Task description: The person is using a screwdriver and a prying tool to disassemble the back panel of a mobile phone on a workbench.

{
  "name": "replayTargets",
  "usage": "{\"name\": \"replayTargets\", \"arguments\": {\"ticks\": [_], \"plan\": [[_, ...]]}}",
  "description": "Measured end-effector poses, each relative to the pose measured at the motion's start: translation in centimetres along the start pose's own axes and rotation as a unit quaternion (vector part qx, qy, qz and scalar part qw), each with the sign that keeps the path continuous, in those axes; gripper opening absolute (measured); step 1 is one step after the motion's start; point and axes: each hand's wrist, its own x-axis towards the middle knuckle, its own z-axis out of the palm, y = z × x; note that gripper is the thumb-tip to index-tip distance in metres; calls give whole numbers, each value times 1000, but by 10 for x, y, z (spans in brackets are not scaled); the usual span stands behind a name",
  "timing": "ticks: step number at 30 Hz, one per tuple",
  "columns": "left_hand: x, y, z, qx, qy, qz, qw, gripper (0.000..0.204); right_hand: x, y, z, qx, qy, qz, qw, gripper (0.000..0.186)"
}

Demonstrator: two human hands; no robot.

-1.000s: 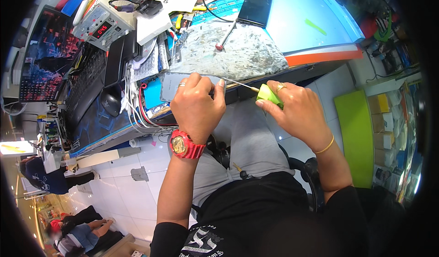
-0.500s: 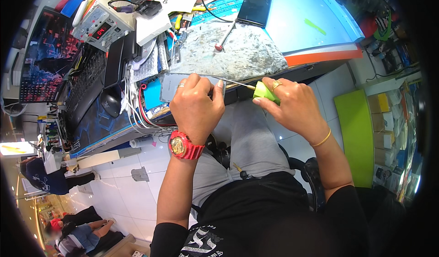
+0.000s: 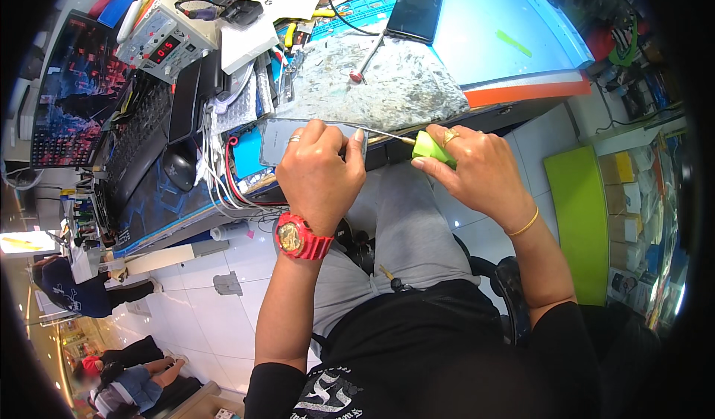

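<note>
My left hand [image 3: 322, 162], with a red watch at its wrist, is closed on a flat grey phone-shaped panel [image 3: 277, 142] at the bench's front edge. Its fingers and back cover much of the panel. To the right, my right hand [image 3: 477, 167] is wrapped round the lime-green handle of a thin-bladed pry tool [image 3: 426, 149]. The tool's slim metal shaft runs leftward to the panel's upper right edge, beside my left thumb. Whether its tip is under that edge, I cannot tell.
A stained grey work mat [image 3: 372, 84] lies beyond my hands, with a red-tipped tool [image 3: 357, 75] on it. Behind are a dark phone [image 3: 415, 11] and a light-blue mat [image 3: 484, 39]. A power supply [image 3: 165, 45], keyboard [image 3: 138, 132], mouse [image 3: 179, 167] and loose cables [image 3: 223, 188] crowd the left.
Both hands, the panel and the green-handled tool keep nearly the same place. The red readout on the power supply has changed.
</note>
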Motion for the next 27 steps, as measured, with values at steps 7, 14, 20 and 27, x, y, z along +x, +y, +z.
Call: {"name": "replayTargets", "arguments": {"ticks": [7,14,20,27], "plan": [[0,0,0,1,-1,-2,1000,35,1,1,0,0,-3,1,1000,53],[0,0,0,-2,0,0,1000,34,1,3,3,7,4,-3,1000,52],[-1,0,0,-4,0,4,1000,33,2,2,4,9,0,-4,1000,52],[-1,0,0,-9,0,2,1000,33,2,3,3,1,0,-6,1000,54]]}}
